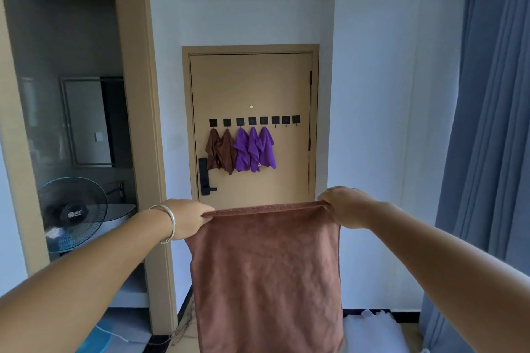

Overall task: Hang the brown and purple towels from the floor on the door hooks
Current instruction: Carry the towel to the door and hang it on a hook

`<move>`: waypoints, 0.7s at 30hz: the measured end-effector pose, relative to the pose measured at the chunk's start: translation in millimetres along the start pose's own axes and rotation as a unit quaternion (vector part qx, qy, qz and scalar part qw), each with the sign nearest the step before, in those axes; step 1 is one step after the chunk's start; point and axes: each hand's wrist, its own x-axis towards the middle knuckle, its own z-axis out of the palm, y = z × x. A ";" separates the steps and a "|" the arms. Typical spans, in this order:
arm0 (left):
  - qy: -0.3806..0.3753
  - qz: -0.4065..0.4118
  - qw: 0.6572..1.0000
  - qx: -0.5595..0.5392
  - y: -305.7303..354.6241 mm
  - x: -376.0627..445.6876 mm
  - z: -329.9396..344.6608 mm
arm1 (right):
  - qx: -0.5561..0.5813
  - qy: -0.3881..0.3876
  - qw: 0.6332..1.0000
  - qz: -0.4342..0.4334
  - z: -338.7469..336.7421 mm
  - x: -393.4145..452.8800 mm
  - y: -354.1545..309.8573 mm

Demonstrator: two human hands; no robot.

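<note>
A single head-worn wide-angle camera is looking straight ahead at the tan wooden door [251, 89] with its row of black square hooks [253, 121], and is sitting well back from it. The door is standing at the centre of the view; walls are bending outward at the edges. Both forearms are reaching in from the bottom corners, below the door.

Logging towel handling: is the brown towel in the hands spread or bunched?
Spread. The brown towel hangs flat, its top edge stretched between the left hand and right hand.

Left hand [187, 219] — right hand [347, 206] — pinching.
</note>
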 end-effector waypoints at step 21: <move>0.009 -0.033 0.999 0.019 -17.2 239.7 11.6 | 0.032 -0.006 0.999 -0.026 80.7 220.6 126.4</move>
